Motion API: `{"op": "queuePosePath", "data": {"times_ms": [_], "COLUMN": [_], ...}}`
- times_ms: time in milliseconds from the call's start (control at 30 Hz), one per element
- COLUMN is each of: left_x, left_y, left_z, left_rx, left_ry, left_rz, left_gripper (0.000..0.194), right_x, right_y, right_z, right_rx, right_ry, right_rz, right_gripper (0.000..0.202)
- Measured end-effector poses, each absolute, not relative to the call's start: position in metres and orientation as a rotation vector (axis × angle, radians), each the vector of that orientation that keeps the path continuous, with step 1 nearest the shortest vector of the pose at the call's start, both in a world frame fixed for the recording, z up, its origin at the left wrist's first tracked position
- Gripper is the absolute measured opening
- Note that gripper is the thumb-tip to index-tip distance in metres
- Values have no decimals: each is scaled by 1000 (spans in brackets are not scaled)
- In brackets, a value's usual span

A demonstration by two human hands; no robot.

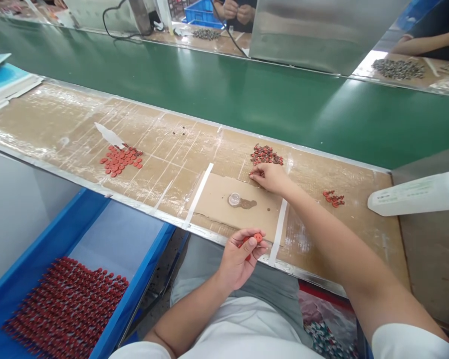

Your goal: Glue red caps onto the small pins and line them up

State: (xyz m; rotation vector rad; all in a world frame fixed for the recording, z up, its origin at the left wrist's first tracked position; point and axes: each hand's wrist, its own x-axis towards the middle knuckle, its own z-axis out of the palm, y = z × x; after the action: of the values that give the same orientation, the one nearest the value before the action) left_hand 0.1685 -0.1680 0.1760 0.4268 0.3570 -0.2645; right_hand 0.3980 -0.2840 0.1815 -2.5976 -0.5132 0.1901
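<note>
My left hand [243, 254] is closed around several small red round pieces [258, 238], the top one showing small dark holes. It is held just over the front edge of the bench. Farther out, my right hand [271, 178] is pinched at the bench top, with a bit of a small red-and-black piece showing at its fingertips. Right behind that hand lies a pile of small red-and-black pieces [265, 155]. Between my hands, a small clear cup [234, 199] stands on a cardboard sheet [219, 197] beside a dark wet stain.
Red discs [119, 160] lie in a heap on the left. Several red-and-black pieces [334, 198] and a white bottle [419, 193] are on the right. A blue crate [153, 249] below holds rows of red parts. Beyond runs a green belt [209, 80]; other people's hands [237, 11] work there.
</note>
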Motion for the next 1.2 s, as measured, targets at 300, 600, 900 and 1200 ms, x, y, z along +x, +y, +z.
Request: {"op": "queuePosePath", "data": {"times_ms": [300, 600, 900, 1200], "left_x": [173, 181, 188, 190], "left_y": [-158, -135, -133, -133], "left_z": [174, 169, 160, 153], "left_rx": [415, 458, 482, 492], "left_ry": [351, 332, 331, 330], "left_rz": [-227, -121, -65, -79], "left_gripper": [18, 22, 18, 21], "right_x": [369, 323, 297, 299], "right_y": [-299, -280, -255, -254], "right_z": [168, 174, 171, 159], "right_rx": [-2009, -1624, -1786, -1961], "right_ry": [-269, -108, -194, -594], "right_rz": [44, 65, -220, -558], "right_gripper": [34, 31, 20, 18]}}
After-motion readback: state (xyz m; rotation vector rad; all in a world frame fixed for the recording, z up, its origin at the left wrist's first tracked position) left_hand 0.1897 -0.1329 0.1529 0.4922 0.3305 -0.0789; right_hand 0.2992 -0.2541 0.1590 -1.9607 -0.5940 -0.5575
